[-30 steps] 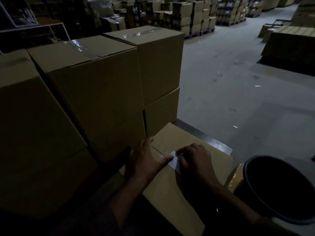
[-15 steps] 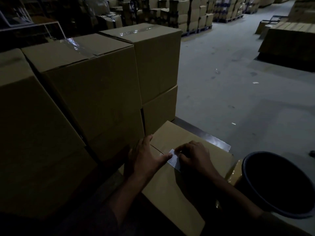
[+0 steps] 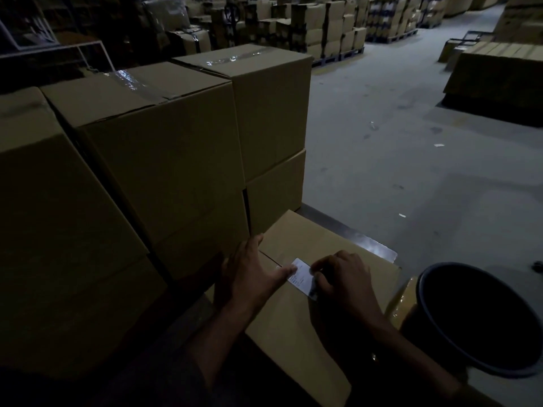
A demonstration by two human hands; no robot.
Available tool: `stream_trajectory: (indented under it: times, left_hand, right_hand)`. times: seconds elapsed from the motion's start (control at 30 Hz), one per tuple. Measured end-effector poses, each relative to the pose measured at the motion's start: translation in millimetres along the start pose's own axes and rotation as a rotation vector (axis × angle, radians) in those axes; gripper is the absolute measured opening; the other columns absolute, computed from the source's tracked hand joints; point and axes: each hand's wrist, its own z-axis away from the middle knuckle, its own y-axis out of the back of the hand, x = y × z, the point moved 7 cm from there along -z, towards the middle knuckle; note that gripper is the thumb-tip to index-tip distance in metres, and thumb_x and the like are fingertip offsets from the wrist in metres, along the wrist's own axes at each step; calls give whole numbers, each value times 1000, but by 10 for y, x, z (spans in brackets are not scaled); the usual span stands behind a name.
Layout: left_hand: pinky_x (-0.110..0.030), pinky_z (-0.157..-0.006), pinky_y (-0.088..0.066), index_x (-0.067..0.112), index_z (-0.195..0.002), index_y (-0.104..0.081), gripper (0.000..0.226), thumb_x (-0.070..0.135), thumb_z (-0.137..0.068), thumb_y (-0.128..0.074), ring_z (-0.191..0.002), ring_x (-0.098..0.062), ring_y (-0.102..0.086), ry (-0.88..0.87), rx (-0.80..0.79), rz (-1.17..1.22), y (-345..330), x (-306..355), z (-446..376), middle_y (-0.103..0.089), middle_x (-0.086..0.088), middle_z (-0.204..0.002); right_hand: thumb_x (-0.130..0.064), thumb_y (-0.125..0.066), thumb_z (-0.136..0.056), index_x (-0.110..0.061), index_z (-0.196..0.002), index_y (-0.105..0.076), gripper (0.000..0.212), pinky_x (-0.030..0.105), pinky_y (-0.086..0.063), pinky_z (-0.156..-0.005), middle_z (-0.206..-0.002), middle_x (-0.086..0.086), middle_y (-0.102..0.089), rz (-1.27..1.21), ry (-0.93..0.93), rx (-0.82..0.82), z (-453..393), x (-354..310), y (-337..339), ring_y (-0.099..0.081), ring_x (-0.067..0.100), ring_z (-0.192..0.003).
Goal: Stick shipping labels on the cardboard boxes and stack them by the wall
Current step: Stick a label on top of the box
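A low cardboard box (image 3: 305,233) lies in front of me with a small white shipping label (image 3: 302,277) on its top, beside the flap seam. My left hand (image 3: 252,277) lies flat on the box, its index fingertip pressing the label's left edge. My right hand (image 3: 345,282) has curled fingers and holds the label's right end, which it covers. Taller taped cardboard boxes (image 3: 164,160) stand stacked right behind and to the left.
A black bucket (image 3: 426,292) stands close at the right of the box. A shiny metal edge (image 3: 352,237) shows beyond the box. Open grey floor stretches to the right, with a flat cardboard pile (image 3: 499,71) and pallets of boxes (image 3: 338,30) farther off.
My right hand has slid slightly to the right, uncovering more of the label. My left hand stays in place on the label's left edge.
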Motion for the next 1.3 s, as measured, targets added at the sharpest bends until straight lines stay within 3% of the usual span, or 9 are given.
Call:
stream_trajectory:
  times: [0.17,0.33,0.53,0.7,0.8,0.87,0.97,1.1,1.3]
  left_hand:
    - [-51,-115,-38,38,-150,-38,103,88,-66,-68,-135,-20,-48,17,-1,1,12,16,2,-51,6,-147]
    - [-47,-114,-31,37,-151,-35,100,89,-69,-63,-138,-22,-44,71,42,-44,19,10,71,-48,4,-150]
    - [-46,-114,-37,24,-151,-36,111,94,-68,-57,-140,-28,-43,192,23,-201,181,-176,234,-43,-7,-153]
    - [-47,-111,-41,23,-160,-20,122,90,-68,-64,-141,-32,-41,274,-10,-193,337,-354,419,-27,-8,-160]
    - [-52,-124,-23,27,-164,-8,124,86,-72,-65,-155,-33,-18,184,51,-169,338,-216,388,-5,-4,-171]
    - [-52,-127,-8,27,-165,-7,120,88,-76,-59,-159,-30,-2,89,70,-199,265,-98,313,7,-2,-174]
    - [-53,-126,-12,27,-164,-15,113,91,-78,-48,-159,-26,-3,0,65,-205,98,-57,197,0,-1,-174]
    - [-55,-124,-16,29,-159,-27,107,95,-75,-39,-158,-21,-4,-15,80,-194,8,-143,152,-12,3,-172]
    - [-55,-122,-24,28,-150,-43,103,94,-70,-43,-157,-19,-12,-41,150,-159,-11,-197,142,-23,3,-169]
  right_hand:
    - [-44,-61,-89,-42,-102,-65,14,36,-36,-81,-99,-19,-53,71,-12,92,342,13,112,-46,10,-99]
    - [-39,-63,-90,-40,-111,-68,22,40,-35,-94,-119,-16,-60,97,-11,216,670,17,187,-49,14,-114]
    - [-36,-66,-91,-38,-114,-71,24,33,-46,-93,-121,-21,-61,-31,259,58,320,-74,178,-51,5,-113]
    - [-44,-67,-90,-40,-115,-71,26,34,-49,-91,-125,-22,-63,-47,464,-123,-60,-108,119,-52,2,-114]
    - [-47,-63,-88,-38,-115,-71,30,36,-50,-90,-124,-17,-64,-78,462,-158,-166,-147,79,-52,6,-112]
    - [-37,-69,-87,-33,-116,-71,30,37,-50,-90,-122,-11,-64,-55,420,-143,-131,-203,30,-52,12,-110]
    - [-25,-72,-86,-27,-112,-73,26,34,-48,-87,-116,-7,-64,-55,367,-64,-8,-276,2,-52,17,-105]
    - [-27,-70,-87,-30,-93,-72,7,34,-47,-88,-107,-12,-60,-123,321,-65,42,-281,33,-47,11,-102]
    - [-30,-67,-87,-32,-104,-69,18,31,-45,-86,-106,-12,-55,-50,292,-3,51,-295,42,-45,12,-101]
